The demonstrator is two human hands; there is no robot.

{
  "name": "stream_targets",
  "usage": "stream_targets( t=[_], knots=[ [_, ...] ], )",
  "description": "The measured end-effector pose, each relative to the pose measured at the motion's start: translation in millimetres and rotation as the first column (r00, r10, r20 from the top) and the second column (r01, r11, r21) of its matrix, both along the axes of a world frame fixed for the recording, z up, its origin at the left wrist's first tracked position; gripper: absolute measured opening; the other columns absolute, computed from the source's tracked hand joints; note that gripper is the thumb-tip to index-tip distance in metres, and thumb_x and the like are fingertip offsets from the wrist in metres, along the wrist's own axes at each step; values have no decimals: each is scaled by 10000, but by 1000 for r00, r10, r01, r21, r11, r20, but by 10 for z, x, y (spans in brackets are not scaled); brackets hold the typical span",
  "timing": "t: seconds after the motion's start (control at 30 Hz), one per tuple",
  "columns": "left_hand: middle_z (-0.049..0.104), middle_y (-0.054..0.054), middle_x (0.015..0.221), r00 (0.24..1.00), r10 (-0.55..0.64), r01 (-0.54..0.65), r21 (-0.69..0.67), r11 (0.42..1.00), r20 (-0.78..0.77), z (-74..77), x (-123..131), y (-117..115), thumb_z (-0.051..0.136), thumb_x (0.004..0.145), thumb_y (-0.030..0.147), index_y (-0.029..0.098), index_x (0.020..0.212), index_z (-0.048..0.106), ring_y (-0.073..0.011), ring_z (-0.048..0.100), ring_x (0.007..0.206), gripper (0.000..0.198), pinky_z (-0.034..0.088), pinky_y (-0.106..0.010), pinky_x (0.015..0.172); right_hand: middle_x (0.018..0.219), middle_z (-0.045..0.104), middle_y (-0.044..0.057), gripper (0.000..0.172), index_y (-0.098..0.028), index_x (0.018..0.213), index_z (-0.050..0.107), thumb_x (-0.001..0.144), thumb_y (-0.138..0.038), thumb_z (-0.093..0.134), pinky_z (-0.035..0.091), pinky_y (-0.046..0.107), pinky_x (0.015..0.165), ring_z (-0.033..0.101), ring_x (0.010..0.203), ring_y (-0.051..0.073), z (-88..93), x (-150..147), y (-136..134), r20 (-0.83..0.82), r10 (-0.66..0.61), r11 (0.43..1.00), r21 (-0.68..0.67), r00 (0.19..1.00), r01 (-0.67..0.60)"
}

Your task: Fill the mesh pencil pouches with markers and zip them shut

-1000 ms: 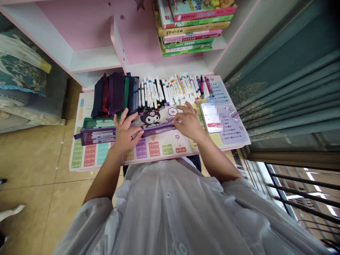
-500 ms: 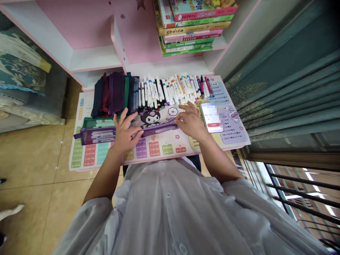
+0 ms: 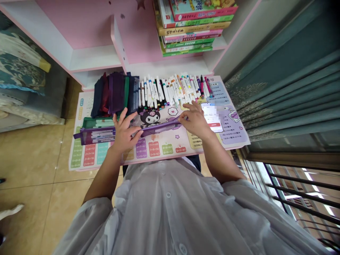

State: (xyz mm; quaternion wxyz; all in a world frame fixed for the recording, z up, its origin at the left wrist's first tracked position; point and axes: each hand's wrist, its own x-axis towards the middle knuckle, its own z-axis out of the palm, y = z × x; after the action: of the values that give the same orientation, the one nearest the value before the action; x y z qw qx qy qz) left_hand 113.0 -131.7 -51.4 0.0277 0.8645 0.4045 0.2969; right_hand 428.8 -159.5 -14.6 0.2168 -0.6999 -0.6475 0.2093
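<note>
Purple pouch (image 3: 160, 129) is lying on the mat (image 3: 236, 139), nearer than the markers (image 3: 174, 88) | left hand (image 3: 125, 132) is pinching its edge, other fingers spreading | right hand (image 3: 196, 122) is pinching its right end | phone (image 3: 213, 120) is lying beside right hand

Purple pouch (image 3: 159, 129) bars gap between hands (image 3: 125, 134); markers (image 3: 170, 90) block rear, phone (image 3: 215, 124) right; mat's (image 3: 183, 142) front free.

Moderate light — brightest at lower right, glaring white behind the black metal bars (image 3: 302, 180) — leaves the draped teal curtain (image 3: 287, 81) dim; wide-angle stretching distorts the edges, and pixelation hides part of the white-screened phone (image 3: 208, 119).
</note>
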Motion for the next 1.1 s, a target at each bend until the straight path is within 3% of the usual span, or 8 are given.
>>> stream_targets(
  t=[0.4, 0.87, 1.1],
  knots=[
    [608, -52, 1441, 1000, 12, -12, -18, 1000, -7, 9, 1, 2, 547, 944, 521, 272, 774, 747, -362, 302, 1530, 361, 87, -664, 1228, 1431, 594, 59, 138, -228, 698, 666, 819, -276, 621, 267, 729, 1192, 293, 1524, 416, -25, 121, 19, -18, -21, 999, 45, 1000, 21],
    [596, -50, 1458, 1000, 18, -19, -48, 999, -19, 20, 8, 6, 545, 939, 539, 271, 776, 748, -362, 296, 1531, 374, 67, -676, 1228, 1452, 579, 83, 126, -219, 704, 658, 812, -275, 627, 242, 761, 1177, 255, 1540, 430, 1, 225, -6, -13, -67, 997, 36, 998, 68],
    [613, -41, 1439, 1000, 6, -5, 32, 999, -15, 14, 17, -9, 564, 942, 495, 276, 767, 756, -363, 329, 1516, 339, 120, -672, 1219, 1463, 564, 93, 145, -218, 691, 641, 817, -279, 606, 270, 810, 1119, 258, 1527, 470, -4, 218, -30, 17, -77, 994, 81, 997, 75]
  ],
)
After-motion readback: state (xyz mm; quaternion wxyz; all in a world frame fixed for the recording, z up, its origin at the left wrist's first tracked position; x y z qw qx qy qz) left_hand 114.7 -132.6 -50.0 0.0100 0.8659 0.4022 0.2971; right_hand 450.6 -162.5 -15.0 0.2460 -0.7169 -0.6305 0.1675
